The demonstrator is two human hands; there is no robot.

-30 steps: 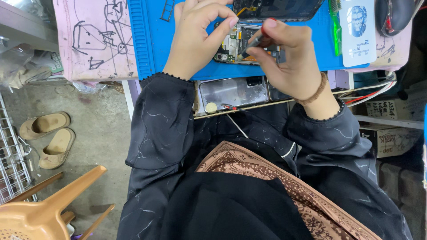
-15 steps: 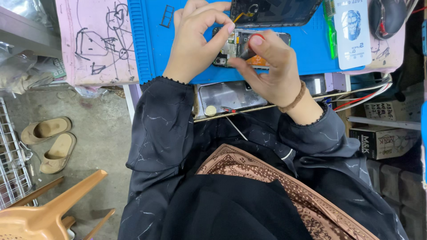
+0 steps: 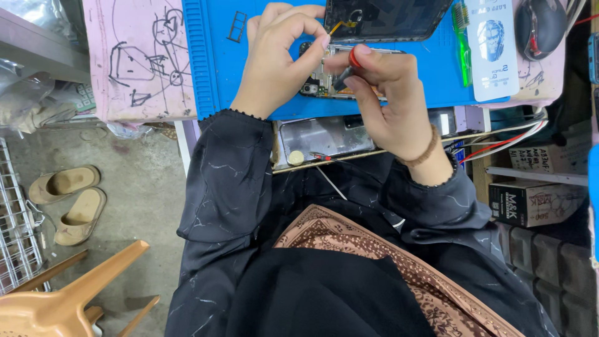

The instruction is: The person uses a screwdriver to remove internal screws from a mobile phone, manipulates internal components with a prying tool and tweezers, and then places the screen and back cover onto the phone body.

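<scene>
Right now everything centres on the opened phone [image 3: 334, 78], which lies flat on the blue work mat [image 3: 215, 68] with its circuit board and camera parts facing up, probably so the innards can be reached from above. Just beyond the phone, touching or nearly so, lies a dark detached screen panel [image 3: 384, 19] with a thin orange ribbon at its near edge. The left hand [image 3: 277, 62] arches over the phone's left end, thumb and forefinger curled into a near-closed ring whose tips press on the frame, seemingly to pin it steady. The right hand [image 3: 387, 100] comes in from the phone's right, fingers pinched shut around a small dark tool with a red cap [image 3: 347, 70], its tip angled down toward the board. Well to the right of the phone rest a green brush [image 3: 463, 43] and a computer mouse [image 3: 540, 25]; below the mat's near edge sits a shiny metal tray [image 3: 324, 137]
</scene>
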